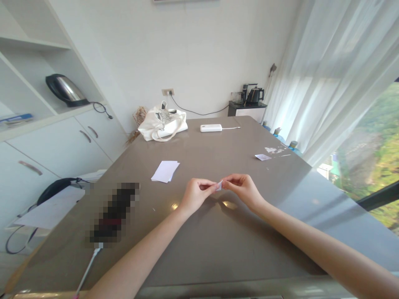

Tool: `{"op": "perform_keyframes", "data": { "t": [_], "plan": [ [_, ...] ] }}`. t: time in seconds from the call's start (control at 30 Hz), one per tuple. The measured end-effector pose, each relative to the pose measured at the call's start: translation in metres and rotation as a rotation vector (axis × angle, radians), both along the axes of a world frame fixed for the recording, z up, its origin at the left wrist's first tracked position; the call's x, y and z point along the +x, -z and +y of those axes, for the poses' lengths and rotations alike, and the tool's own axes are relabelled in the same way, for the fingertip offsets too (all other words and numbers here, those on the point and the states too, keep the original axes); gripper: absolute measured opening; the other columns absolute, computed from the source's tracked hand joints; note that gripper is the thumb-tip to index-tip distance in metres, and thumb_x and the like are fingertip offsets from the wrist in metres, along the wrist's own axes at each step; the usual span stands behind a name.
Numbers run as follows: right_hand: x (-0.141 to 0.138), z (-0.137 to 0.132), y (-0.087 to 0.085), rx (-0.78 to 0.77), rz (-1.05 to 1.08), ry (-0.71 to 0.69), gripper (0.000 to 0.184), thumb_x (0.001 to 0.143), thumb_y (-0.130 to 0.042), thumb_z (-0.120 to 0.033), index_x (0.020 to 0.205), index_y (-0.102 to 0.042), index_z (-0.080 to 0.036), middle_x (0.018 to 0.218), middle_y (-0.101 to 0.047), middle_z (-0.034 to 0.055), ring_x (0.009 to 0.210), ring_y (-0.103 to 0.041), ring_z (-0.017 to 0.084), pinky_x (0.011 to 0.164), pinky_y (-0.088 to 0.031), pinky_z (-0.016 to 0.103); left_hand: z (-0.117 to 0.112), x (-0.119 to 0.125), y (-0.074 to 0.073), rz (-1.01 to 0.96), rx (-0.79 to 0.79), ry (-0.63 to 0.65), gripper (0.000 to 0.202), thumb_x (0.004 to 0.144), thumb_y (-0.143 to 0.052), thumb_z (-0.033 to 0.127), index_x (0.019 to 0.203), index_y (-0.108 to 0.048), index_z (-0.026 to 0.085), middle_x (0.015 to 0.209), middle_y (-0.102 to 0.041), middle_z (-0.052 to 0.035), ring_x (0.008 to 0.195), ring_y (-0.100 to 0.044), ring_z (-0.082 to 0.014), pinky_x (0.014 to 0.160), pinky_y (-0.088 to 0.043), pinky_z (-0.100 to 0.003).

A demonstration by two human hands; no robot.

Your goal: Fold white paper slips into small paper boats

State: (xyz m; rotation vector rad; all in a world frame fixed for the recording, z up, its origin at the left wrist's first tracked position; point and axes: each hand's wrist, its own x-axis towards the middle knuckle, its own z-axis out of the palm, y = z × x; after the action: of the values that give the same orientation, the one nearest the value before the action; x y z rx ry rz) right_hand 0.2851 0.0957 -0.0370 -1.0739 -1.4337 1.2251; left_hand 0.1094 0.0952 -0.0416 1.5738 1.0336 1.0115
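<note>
My left hand (196, 194) and my right hand (243, 189) meet above the middle of the grey-brown table (218, 249). Both pinch a small white scrap of paper (219, 185) between thumb and fingertips, one hand on each side. The scrap is tiny and mostly hidden by the fingers. A small stack of white paper sheets (165, 171) lies flat on the table just beyond my left hand. Further right, a small white paper piece (262, 157) lies near some torn white bits (274, 150).
A white handbag (162, 124) and a white power bank (211, 128) with a cable sit at the table's far end. A blurred dark object (114, 211) lies at the left. White cupboards hold a kettle (66, 89). Curtains (327, 83) hang at the right.
</note>
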Motion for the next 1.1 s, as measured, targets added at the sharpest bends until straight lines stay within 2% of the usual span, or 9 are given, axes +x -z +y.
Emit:
{"op": "perform_keyframes", "data": {
  "t": [0.2,0.4,0.63,0.73,0.9,1.1],
  "plan": [
    [0.0008,0.0019,0.0006,0.010,0.011,-0.029,0.018,0.071,-0.064,-0.030,0.072,-0.071,-0.013,0.068,-0.068,0.0040,0.066,-0.060,0.015,0.068,-0.047,0.027,0.0022,-0.0004,0.0021,-0.048,-0.048,-0.002,0.028,0.072,-0.069,0.037,0.083,-0.074,0.012,0.084,-0.074,-0.0104,0.078,-0.068,-0.0222,0.076,-0.052,-0.031],
    [0.0020,0.0006,-0.0042,0.034,-0.011,-0.072,0.017,0.072,-0.063,-0.030,0.071,-0.069,-0.014,0.066,-0.067,0.0027,0.064,-0.060,0.014,0.065,-0.047,0.026,0.0038,-0.0042,0.0030,-0.254,-0.313,0.172,0.026,0.069,-0.073,0.035,0.084,-0.074,0.013,0.085,-0.073,-0.0079,0.078,-0.066,-0.0174,0.078,-0.052,-0.030],
    [-0.0006,-0.0015,-0.0070,0.034,-0.073,-0.030,0.016,0.069,-0.063,-0.029,0.066,-0.067,-0.013,0.064,-0.066,0.0025,0.061,-0.059,0.014,0.061,-0.046,0.025,0.0050,-0.0041,0.0060,-0.278,-0.369,0.195,0.024,0.066,-0.076,0.033,0.080,-0.074,0.013,0.079,-0.073,-0.0059,0.073,-0.065,-0.0149,0.077,-0.052,-0.028],
    [-0.0007,-0.0015,-0.0062,0.055,-0.090,-0.003,0.019,0.070,-0.062,-0.031,0.067,-0.066,-0.013,0.065,-0.067,0.0034,0.062,-0.060,0.015,0.062,-0.047,0.025,0.0039,-0.0026,0.0043,-0.266,-0.343,0.168,0.025,0.066,-0.075,0.033,0.080,-0.074,0.013,0.078,-0.073,-0.0060,0.073,-0.066,-0.0152,0.078,-0.052,-0.029],
    [0.0013,-0.0011,-0.0049,0.026,-0.135,0.011,0.026,0.073,-0.061,-0.037,0.071,-0.068,-0.013,0.067,-0.068,0.0055,0.065,-0.062,0.018,0.065,-0.048,0.028,0.0013,-0.0004,-0.0002,-0.182,-0.195,0.063,0.031,0.066,-0.074,0.037,0.083,-0.074,0.012,0.083,-0.074,-0.0084,0.077,-0.067,-0.0198,0.078,-0.054,-0.032],
    [0.0006,-0.0005,-0.0016,-0.004,-0.157,-0.011,0.026,0.072,-0.063,-0.037,0.072,-0.070,-0.012,0.070,-0.070,0.0073,0.067,-0.063,0.019,0.065,-0.049,0.028,0.0018,-0.0004,0.0023,-0.033,-0.036,0.030,0.029,0.071,-0.069,0.039,0.083,-0.074,0.012,0.083,-0.074,-0.0096,0.076,-0.069,-0.0221,0.073,-0.055,-0.031]
  ]
}}
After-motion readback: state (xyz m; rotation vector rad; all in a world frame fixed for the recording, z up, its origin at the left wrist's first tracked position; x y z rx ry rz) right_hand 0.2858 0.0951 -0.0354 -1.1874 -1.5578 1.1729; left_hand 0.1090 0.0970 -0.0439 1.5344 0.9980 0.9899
